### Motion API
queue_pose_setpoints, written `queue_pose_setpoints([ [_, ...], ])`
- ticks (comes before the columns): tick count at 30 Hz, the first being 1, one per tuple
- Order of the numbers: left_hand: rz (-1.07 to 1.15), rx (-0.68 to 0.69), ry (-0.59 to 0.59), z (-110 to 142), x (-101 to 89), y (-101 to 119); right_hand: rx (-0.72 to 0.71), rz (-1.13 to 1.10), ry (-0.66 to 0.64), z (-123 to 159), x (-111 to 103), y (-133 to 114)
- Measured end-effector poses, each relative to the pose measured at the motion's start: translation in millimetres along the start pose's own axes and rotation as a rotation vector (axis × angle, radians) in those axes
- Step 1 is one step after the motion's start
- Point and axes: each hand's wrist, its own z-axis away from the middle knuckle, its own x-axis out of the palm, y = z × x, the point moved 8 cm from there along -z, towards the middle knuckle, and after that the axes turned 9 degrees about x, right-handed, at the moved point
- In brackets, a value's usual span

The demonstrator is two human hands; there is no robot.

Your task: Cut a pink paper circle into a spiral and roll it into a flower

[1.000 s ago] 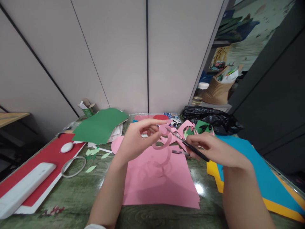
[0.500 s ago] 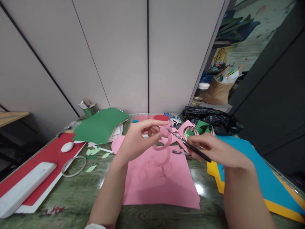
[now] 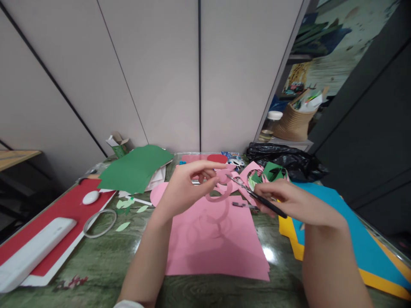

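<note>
Between the thumb and fingers of my left hand (image 3: 189,188) is a piece of pink paper (image 3: 224,175), held up above the table. A curling pink strip (image 3: 221,196) hangs from it. My right hand (image 3: 282,199) grips black-handled scissors (image 3: 253,194), whose blade tips point left and reach the pink paper's right edge. Whether the blades are fully closed is hard to make out. Below both hands lies a stack of pink sheets (image 3: 215,244), with a dark-capped pen or cutter (image 3: 243,205) on its upper right.
Pink and green scraps (image 3: 253,173) lie behind my right hand, before a black plastic bag (image 3: 285,160). Blue sheets (image 3: 346,231) are at right. Green sheets (image 3: 136,169), paper leaves (image 3: 123,226), a tape ring (image 3: 99,223) and a white glue gun-like device (image 3: 38,252) are at left.
The scissors and my right hand have shifted very slightly right and down. The pink paper has turned a little in my left hand, which stays nearly in place.
</note>
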Motion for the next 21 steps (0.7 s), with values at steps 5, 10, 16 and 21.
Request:
queue_pose_setpoints([
  [5, 0.038, -0.006, -0.014, -0.4, 1.7, -0.1, -0.015, 0.004, -0.016, 0.5, 0.8, 0.3],
  [10, 0.022, -0.01, -0.018, -1.2, 2.0, -0.3, -0.02, 0.039, -0.016, 0.7, 0.4, 3.8],
  [16, 0.014, -0.024, -0.006, -1.7, 0.4, -2.0, -0.034, 0.072, -0.001, 1.6, -1.5, 5.2],
  [21, 0.045, -0.07, 0.043, -1.7, -3.7, -7.9, -0.02, 0.049, 0.036, 0.6, -5.0, 4.6],
])
